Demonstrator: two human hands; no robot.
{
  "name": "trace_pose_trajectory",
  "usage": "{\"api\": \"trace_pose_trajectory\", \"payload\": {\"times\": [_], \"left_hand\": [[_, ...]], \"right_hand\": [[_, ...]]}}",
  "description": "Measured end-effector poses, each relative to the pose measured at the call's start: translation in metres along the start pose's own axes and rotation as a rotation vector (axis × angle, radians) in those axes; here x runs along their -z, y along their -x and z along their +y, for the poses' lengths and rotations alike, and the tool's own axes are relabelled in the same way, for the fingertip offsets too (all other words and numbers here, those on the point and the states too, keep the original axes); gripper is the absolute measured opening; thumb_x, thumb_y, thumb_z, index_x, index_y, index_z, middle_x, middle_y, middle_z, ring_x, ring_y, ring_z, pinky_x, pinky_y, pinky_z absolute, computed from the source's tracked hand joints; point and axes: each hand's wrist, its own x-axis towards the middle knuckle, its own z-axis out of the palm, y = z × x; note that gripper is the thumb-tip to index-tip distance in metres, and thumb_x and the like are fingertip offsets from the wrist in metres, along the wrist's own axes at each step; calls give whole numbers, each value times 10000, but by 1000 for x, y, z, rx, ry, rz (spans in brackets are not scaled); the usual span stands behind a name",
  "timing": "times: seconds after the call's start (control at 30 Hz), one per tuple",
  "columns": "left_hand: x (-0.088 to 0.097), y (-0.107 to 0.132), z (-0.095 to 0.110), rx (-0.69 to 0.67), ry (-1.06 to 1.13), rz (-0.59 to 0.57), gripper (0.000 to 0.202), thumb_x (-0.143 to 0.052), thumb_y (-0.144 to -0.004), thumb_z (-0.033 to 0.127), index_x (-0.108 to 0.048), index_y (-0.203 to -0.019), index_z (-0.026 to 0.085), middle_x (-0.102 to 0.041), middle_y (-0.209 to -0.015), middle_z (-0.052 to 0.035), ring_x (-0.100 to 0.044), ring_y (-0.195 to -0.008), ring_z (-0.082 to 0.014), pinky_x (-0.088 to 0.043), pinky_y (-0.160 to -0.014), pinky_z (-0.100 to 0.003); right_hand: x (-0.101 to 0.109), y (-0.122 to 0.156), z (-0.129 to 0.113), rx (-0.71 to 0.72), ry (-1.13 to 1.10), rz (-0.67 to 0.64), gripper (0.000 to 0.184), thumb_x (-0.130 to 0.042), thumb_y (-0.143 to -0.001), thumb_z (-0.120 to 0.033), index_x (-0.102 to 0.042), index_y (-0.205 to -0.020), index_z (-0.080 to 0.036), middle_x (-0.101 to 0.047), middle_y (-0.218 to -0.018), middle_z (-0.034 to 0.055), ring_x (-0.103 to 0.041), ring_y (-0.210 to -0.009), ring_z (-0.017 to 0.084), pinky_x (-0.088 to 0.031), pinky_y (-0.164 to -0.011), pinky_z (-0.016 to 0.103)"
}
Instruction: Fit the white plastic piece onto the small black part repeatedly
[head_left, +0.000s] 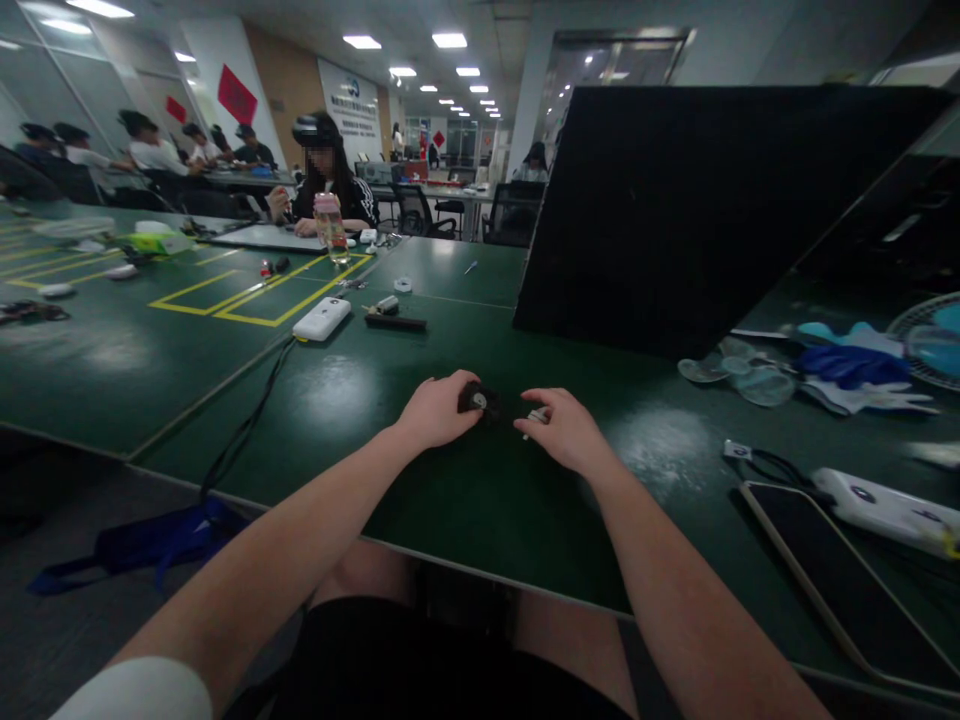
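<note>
My left hand [439, 410] is closed round a small black round part [477, 400] with a pale disc in its middle, resting at or just above the green table [465, 490]. To its right, my right hand [562, 428] has thumb and fingers curled about a small whitish piece [535, 418]. A short gap separates the two hands. The exact kind of either small part cannot be made out, and my fingers hide some of each.
A large black panel [675, 220] stands at the right. A white power bank [322, 318] and a black bar [396, 322] lie ahead. Nearer right are a phone [847, 580], another white power bank [892, 510] and blue gloves [855, 370]. Across the table sits a person [322, 180] behind a bottle [331, 228].
</note>
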Motion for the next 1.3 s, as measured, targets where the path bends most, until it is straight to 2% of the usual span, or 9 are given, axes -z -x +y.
{"api": "trace_pose_trajectory", "payload": {"times": [0.13,0.27,0.47,0.6,0.7,0.83,0.97,1.13,1.3], "left_hand": [[2,-1,-1,41,-14,12,454,-678,-861,359,-571,-1290,256,-750,-1120,-48,-702,-1059,-252,-513,-977,-392],[1,-1,-2,69,-3,6,459,-686,-862,364,-565,-1295,270,-752,-1113,-34,-706,-1040,-239,-504,-997,-387],[0,-1,-5,17,30,16,447,-674,-859,368,-574,-1281,261,-744,-1122,-58,-697,-1060,-283,-516,-982,-442],[-1,-1,-5,-23,40,14,434,-681,-851,367,-587,-1262,264,-744,-1109,-62,-696,-1064,-286,-511,-998,-457],[-2,-1,-4,-42,43,7,428,-682,-849,367,-590,-1253,260,-744,-1106,-60,-692,-1077,-284,-483,-1038,-476],[-3,0,-2,-73,28,-1,420,-677,-846,375,-595,-1241,259,-741,-1106,-52,-693,-1049,-279,-463,-1058,-489],[-4,1,-2,-74,13,5,425,-683,-833,368,-599,-1234,253,-740,-1072,-53,-693,-1016,-274,-482,-1021,-467],[-7,2,-4,-29,82,-26,450,-700,-820,381,-595,-1244,267,-735,-1079,-45,-696,-967,-251,-540,-859,-382],[-7,2,-5,-20,108,-31,444,-695,-827,392,-601,-1244,273,-736,-1066,-37,-700,-955,-239,-542,-837,-366]], "right_hand": [[-2,2,3,56,-108,-74,555,-746,-818,-276,-615,-1356,-243,-594,-1340,87,-649,-1079,222,-542,-904,383],[-4,3,1,77,-41,-70,517,-711,-841,-243,-618,-1349,-245,-650,-1275,71,-642,-1098,229,-528,-917,389],[2,1,0,26,167,-17,240,-713,-859,-385,-764,-1037,-232,-700,-1122,85,-653,-996,272,-509,-799,411],[1,3,-2,75,25,-26,285,-650,-910,-381,-716,-1164,-268,-717,-925,27,-644,-736,190,-479,-658,337],[-2,5,-9,93,-94,-27,395,-661,-904,-377,-660,-1275,-241,-722,-908,29,-639,-709,177,-481,-635,321],[-2,8,-16,108,-167,43,286,-663,-906,-382,-726,-1135,-223,-741,-933,46,-664,-767,187,-509,-693,336],[0,11,-20,130,-237,115,260,-637,-926,-363,-743,-1112,-216,-748,-969,56,-671,-799,187,-518,-722,338],[-1,15,-23,120,-193,79,241,-630,-933,-331,-749,-1106,-213,-745,-1000,57,-660,-805,183,-518,-726,345],[1,17,-26,94,-213,48,253,-636,-940,-355,-747,-1116,-212,-743,-983,58,-661,-805,183,-520,-721,342]]}}
